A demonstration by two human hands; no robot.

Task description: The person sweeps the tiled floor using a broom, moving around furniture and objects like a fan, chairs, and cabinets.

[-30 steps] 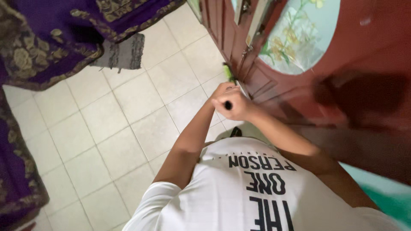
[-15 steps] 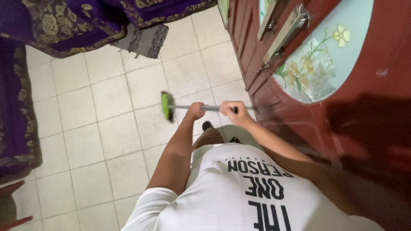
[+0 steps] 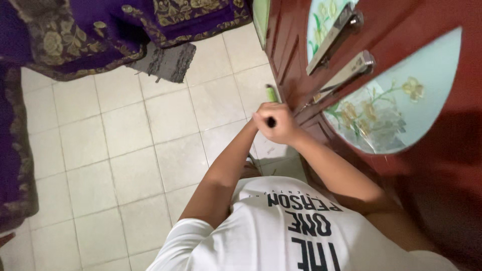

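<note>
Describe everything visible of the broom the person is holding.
Little of the broom shows. A narrow bright green head peeks out just beyond the hands, low beside the red wooden door and above the pale tiled floor. The dark butt end of its handle points nearly straight at the camera, so the shaft is foreshortened and hidden. The right hand is wrapped around the handle's top; the left hand is pressed against it, its grip mostly covered. Bristles and material cannot be made out.
</note>
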